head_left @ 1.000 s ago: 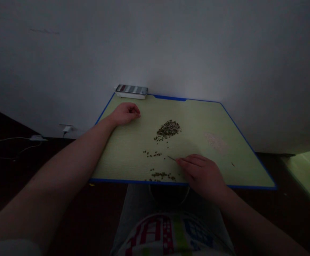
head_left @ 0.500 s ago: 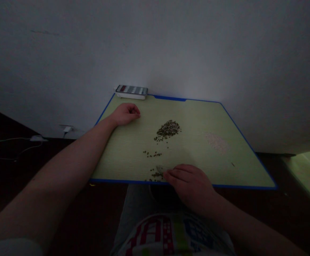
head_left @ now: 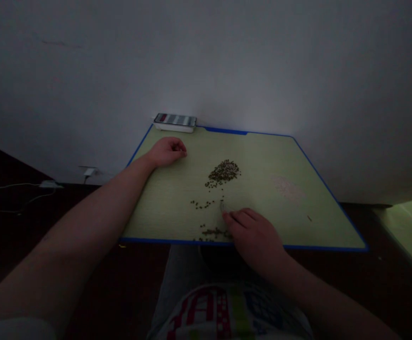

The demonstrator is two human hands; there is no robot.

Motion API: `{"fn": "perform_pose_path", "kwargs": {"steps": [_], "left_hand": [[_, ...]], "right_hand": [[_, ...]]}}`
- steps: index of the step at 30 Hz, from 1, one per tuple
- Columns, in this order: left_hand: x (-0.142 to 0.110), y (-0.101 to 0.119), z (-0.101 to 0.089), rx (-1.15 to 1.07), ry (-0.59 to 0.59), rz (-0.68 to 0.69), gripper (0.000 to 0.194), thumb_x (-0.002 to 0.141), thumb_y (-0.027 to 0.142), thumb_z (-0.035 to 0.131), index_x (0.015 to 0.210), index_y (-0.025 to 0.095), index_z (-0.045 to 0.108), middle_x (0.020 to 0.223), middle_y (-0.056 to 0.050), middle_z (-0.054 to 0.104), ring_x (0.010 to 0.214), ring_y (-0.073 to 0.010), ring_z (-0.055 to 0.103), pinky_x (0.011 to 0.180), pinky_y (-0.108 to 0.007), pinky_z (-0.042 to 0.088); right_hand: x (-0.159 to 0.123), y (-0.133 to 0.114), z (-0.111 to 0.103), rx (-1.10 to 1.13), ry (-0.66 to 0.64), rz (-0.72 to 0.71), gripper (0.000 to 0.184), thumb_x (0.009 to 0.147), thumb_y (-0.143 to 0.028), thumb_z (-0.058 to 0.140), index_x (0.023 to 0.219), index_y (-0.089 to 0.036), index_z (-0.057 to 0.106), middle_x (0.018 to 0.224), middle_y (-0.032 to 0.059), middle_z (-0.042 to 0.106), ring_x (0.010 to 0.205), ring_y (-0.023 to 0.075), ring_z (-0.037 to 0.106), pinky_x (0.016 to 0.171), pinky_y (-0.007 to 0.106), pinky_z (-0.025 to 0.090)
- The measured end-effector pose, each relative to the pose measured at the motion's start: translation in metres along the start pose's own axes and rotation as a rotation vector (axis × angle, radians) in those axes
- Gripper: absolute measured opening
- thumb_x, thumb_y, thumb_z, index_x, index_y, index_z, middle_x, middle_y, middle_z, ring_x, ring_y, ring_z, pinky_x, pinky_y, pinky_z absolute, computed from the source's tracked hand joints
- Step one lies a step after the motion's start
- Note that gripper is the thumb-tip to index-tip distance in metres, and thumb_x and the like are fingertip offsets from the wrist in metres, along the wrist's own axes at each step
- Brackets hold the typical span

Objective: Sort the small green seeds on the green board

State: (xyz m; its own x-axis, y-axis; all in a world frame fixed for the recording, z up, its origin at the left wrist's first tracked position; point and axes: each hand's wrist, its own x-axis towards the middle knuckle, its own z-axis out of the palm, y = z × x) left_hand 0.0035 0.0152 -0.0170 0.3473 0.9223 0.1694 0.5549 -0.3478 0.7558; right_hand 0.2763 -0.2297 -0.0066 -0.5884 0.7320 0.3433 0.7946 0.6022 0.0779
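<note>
A pale green board with a blue rim (head_left: 170,198) lies across my lap. On it sits a heap of small dark green beans (head_left: 223,171), with loose beans (head_left: 202,204) nearer me and more at the front edge (head_left: 214,232). My right hand (head_left: 255,233) rests palm down by the front edge, fingers together, pinching a thin small tool (head_left: 223,206) whose tip points at the loose beans. My left hand (head_left: 166,151) lies curled in a loose fist at the board's far left, with nothing visible in it.
A phone on a white block (head_left: 175,122) stands at the board's far left corner against the white wall. A faint pinkish patch of grains (head_left: 288,186) lies on the right of the board. A charger and cable (head_left: 52,183) lie on the dark floor at left.
My right hand slid toward the front edge through the near beans, then moved back up and left toward the loose beans. My left hand stayed still.
</note>
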Motion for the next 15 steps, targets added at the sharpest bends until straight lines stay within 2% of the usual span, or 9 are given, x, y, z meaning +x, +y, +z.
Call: {"fn": "perform_pose_path", "kwargs": {"steps": [6, 15], "left_hand": [[-0.001, 0.002, 0.000, 0.016, 0.006, -0.001, 0.019, 0.065, 0.032, 0.068, 0.074, 0.015, 0.066, 0.056, 0.004, 0.050, 0.054, -0.0084, 0.044, 0.053, -0.023, 0.034], [-0.001, 0.002, 0.000, -0.001, 0.000, -0.008, 0.019, 0.066, 0.033, 0.070, 0.075, 0.016, 0.066, 0.056, 0.004, 0.051, 0.053, -0.0092, 0.044, 0.053, -0.025, 0.034]], "right_hand": [[-0.009, 0.011, -0.003, -0.059, -0.026, 0.036, 0.038, 0.081, 0.003, 0.057, 0.113, -0.009, 0.072, 0.090, 0.0101, 0.075, 0.080, 0.0219, 0.064, 0.073, 0.033, 0.056], [0.008, 0.023, -0.001, 0.055, 0.006, 0.068, 0.036, 0.084, -0.002, 0.055, 0.114, -0.011, 0.073, 0.093, 0.0104, 0.077, 0.080, 0.0222, 0.065, 0.073, 0.035, 0.057]]}}
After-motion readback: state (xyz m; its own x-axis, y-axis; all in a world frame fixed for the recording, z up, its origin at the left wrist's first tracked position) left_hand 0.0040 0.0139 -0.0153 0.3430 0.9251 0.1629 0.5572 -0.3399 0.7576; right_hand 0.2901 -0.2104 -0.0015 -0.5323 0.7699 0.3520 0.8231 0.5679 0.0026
